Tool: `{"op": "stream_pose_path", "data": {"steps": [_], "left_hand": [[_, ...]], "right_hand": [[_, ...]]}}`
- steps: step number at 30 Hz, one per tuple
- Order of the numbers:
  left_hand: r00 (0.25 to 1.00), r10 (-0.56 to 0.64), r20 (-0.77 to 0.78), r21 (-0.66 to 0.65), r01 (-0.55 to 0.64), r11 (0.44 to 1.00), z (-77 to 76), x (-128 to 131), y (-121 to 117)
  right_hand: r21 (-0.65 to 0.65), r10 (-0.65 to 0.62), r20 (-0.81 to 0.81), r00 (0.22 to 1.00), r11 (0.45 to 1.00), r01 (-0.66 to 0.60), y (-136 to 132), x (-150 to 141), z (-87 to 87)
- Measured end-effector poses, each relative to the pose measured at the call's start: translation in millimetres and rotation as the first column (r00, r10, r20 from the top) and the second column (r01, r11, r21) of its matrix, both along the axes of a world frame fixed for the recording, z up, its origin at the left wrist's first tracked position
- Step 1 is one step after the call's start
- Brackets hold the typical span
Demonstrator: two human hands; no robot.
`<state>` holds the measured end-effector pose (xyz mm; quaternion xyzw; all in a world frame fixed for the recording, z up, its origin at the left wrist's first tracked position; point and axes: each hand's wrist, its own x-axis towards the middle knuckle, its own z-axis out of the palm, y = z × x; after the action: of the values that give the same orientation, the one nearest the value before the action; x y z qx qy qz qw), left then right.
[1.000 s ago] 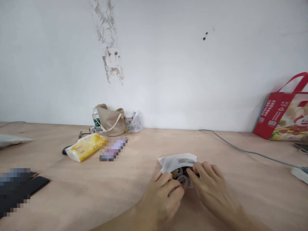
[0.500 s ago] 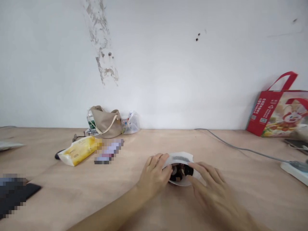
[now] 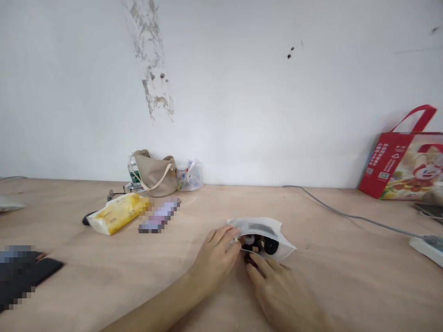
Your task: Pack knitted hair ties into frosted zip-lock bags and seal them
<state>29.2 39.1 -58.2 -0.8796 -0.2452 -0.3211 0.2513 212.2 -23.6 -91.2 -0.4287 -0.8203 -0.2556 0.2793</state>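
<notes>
On the far left of this plywood table (image 3: 332,286), a black phone (image 3: 43,269) lies half under a blurred dark object; next comes a small black item (image 3: 86,220) poking from behind a yellow soft pack (image 3: 116,213); behind that, a beige handbag (image 3: 154,175) slumps against a water bottle (image 3: 134,173), beside a clear plastic bag (image 3: 190,177); and now the action: the left hand (image 3: 214,263), fingers curled together, is right at the edge of a white pouch (image 3: 259,233) lying flat on the table, dark round items (image 3: 259,245) at its mouth; the right hand (image 3: 277,290), fingers together, is right at the pouch's lower lip; any clamp, I can't tell; further right, a grey cable (image 3: 353,216) runs to a white power strip (image 3: 427,246), below a red tote bag (image 3: 398,159).
</notes>
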Motion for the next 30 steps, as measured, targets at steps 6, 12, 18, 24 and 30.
{"op": "stream_pose_path", "data": {"steps": [6, 12, 18, 24, 30], "left_hand": [[0.999, -0.020, 0.027, -0.050, 0.021, 0.999, -9.4, -1, 8], [0.991, -0.099, 0.092, -0.210, 0.116, 0.971, -1.2, -5, -1], [0.967, -0.140, 0.215, -0.257, 0.194, 0.947, 18.2, -1, -13], [0.950, -0.063, 0.304, -0.357, 0.175, 0.917, 37.5, -5, -20], [0.939, -0.058, 0.338, -0.417, 0.204, 0.886, 50.7, -13, -24]], "right_hand": [[-0.033, 0.133, 0.038, 0.990, 0.991, -0.132, -1, 0, 2.3], [0.036, 0.136, -0.036, 0.990, 0.990, -0.135, 0, 21, 22.6], [0.030, 0.110, -0.056, 0.992, 0.994, -0.108, 12, 44, 44.2], [-0.067, 0.107, -0.100, 0.989, 0.991, -0.114, 6, 79, 45.8], [-0.081, 0.009, -0.169, 0.986, 0.996, -0.023, 6, 92, 61.2]]}}
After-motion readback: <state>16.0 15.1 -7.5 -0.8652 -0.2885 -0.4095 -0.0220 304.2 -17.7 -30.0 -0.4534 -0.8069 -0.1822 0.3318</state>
